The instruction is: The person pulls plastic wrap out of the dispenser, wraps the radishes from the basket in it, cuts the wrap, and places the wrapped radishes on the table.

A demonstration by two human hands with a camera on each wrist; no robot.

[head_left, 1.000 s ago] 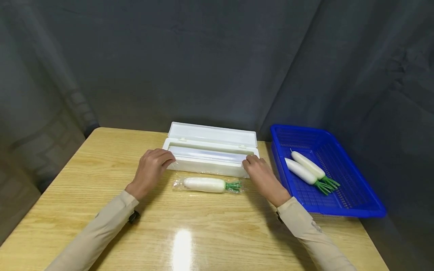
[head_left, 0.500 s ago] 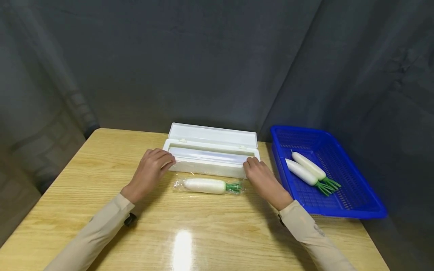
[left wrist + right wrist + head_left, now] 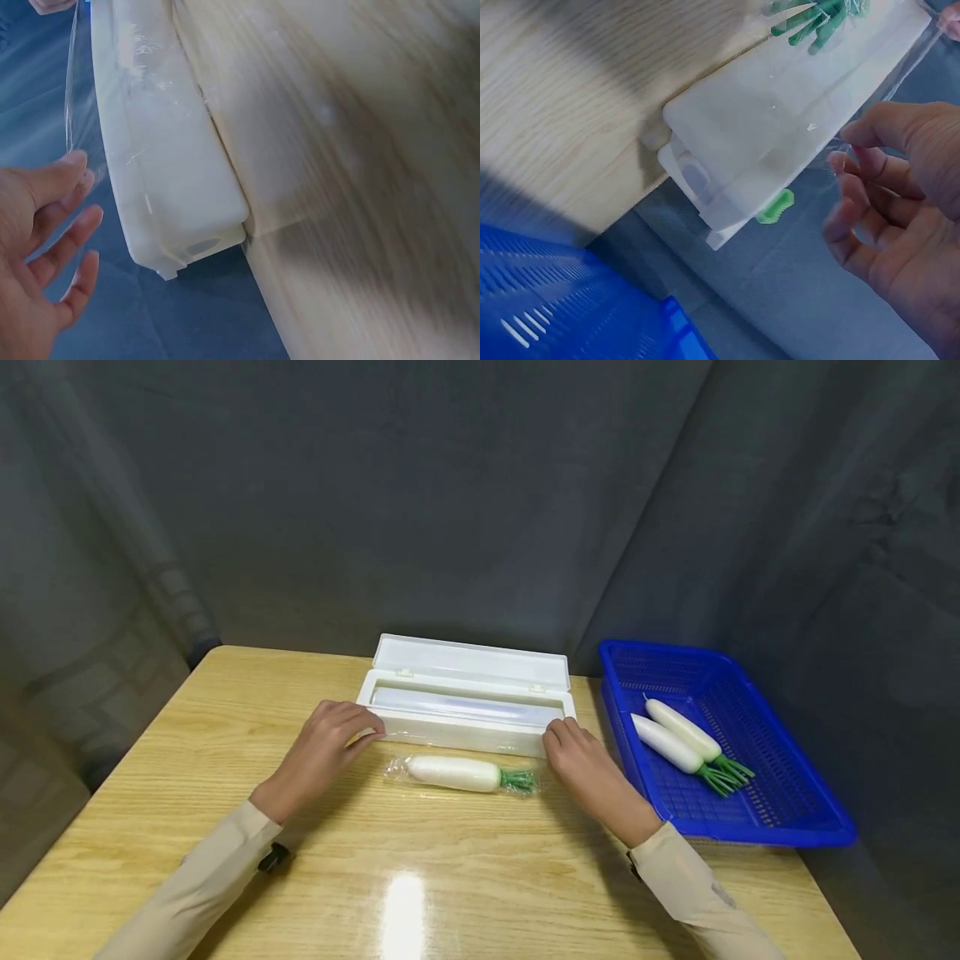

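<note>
Between both hands stretches a sheet of clear cling film (image 3: 72, 97), drawn from a roll (image 3: 465, 705) in a white dispenser box (image 3: 457, 735) with its hinged lid (image 3: 471, 662) raised. My left hand (image 3: 321, 750) pinches the sheet's left corner between thumb and index finger, its other fingers loosely bent. At the box's right end, my right hand (image 3: 596, 777) pinches the other corner between thumb and fingertips. In front of the box lies a white radish (image 3: 453, 773) with green stalks, wrapped in clear film.
A blue plastic basket (image 3: 750, 835) stands to the right, holding two unwrapped white radishes (image 3: 666, 742). Dark curtain (image 3: 465, 502) hangs behind the wooden table (image 3: 480, 877). By the box's end, a small green piece (image 3: 776, 206) shows in the right wrist view.
Both hands have shifted slightly toward the person, and the film's held edge has come forward from the roll over the box front. The wrapped radish and basket stay in place.
</note>
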